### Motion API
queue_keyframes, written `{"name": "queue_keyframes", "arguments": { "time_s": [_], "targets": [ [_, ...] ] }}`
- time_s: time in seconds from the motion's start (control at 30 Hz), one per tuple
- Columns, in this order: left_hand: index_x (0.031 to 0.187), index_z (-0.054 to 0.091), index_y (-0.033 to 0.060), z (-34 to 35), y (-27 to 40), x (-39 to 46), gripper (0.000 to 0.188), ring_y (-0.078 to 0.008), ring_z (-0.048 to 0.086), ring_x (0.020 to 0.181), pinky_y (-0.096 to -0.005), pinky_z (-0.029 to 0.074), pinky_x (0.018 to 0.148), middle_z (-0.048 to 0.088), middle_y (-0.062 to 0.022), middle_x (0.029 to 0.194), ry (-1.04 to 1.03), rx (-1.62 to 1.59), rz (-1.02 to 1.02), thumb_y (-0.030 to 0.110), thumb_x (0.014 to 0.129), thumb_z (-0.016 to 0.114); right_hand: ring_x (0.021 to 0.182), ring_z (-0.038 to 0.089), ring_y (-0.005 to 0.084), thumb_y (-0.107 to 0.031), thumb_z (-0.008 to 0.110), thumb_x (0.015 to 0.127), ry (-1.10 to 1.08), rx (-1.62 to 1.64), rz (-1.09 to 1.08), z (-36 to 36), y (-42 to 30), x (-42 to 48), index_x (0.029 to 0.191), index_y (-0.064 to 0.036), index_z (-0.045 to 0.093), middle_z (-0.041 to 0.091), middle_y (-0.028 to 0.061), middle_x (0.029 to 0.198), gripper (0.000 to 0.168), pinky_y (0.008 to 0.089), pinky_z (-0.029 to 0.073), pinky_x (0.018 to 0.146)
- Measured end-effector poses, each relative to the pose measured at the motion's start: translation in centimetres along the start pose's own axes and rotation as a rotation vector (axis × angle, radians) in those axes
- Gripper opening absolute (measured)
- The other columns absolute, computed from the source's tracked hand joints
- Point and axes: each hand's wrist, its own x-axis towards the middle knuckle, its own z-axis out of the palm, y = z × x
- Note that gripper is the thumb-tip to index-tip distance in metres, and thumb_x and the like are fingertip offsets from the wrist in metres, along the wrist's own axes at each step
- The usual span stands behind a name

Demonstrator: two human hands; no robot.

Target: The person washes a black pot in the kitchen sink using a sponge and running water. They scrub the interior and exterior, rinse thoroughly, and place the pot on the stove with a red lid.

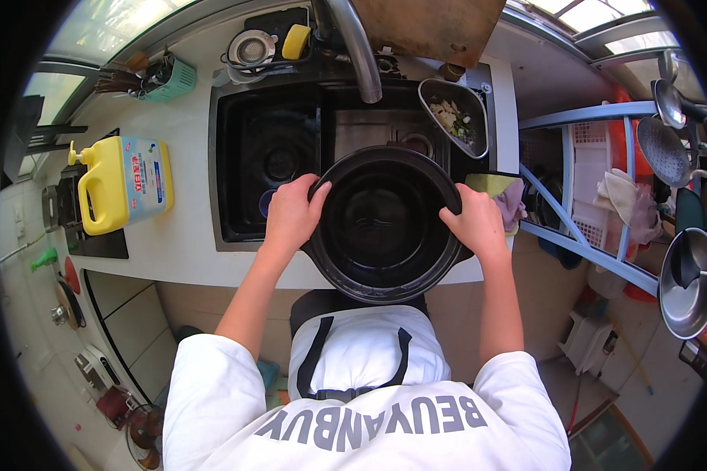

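A large round black pot point(383, 224) is held over the front edge of the sink, its open side facing the camera. Its inside looks wet, with what seems a little water at the bottom. My left hand point(294, 212) grips the rim on the left, thumb on top. On the right side my right hand point(476, 219) holds the rim the same way. Behind the pot are the dark double sink point(265, 118) and a metal faucet point(359, 59). A strainer basket point(455, 118) with food scraps stands at the right basin's corner. Part of a blue round thing shows beside my left hand.
On the counter at left stands a yellow detergent jug point(124, 182). A green utensil basket point(174, 81) and a yellow sponge point(296, 42) are further back. Cloths point(509, 203) lie right of my right hand. A blue rack point(589, 235) and hanging pans point(686, 282) are at far right.
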Motion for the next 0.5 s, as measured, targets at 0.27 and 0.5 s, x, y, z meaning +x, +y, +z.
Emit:
{"name": "queue_keyframes", "arguments": {
  "time_s": [0.27,0.5],
  "targets": [
    [0.089,0.055,-0.0008,0.3,-0.3,-1.0,0.027,-0.0382,0.060,0.070,-0.0396,0.047,0.063,0.061,-0.0204,0.072,0.055,0.025,-0.053,0.026,0.090,0.060,0.089,0.063,0.0302,-0.022,0.064,0.084,0.273,0.316,0.146,1.6,-0.5,-3.2,0.108,-0.002,0.062,0.062,0.0177,0.108,0.032,0.0376,0.049,0.077],
    [0.094,0.054,-0.0023,-0.2,-1.2,-1.5,0.031,-0.0402,0.059,0.074,-0.0394,0.046,0.065,0.061,-0.0227,0.077,-0.006,-0.101,-0.092,0.028,0.091,0.057,0.086,0.064,0.0237,-0.015,0.060,0.086,0.328,0.682,0.093,2.5,0.5,-4.1,0.112,-0.002,0.060,0.066,0.0163,0.096,0.028,0.0315,0.048,0.080]
  ]
}}
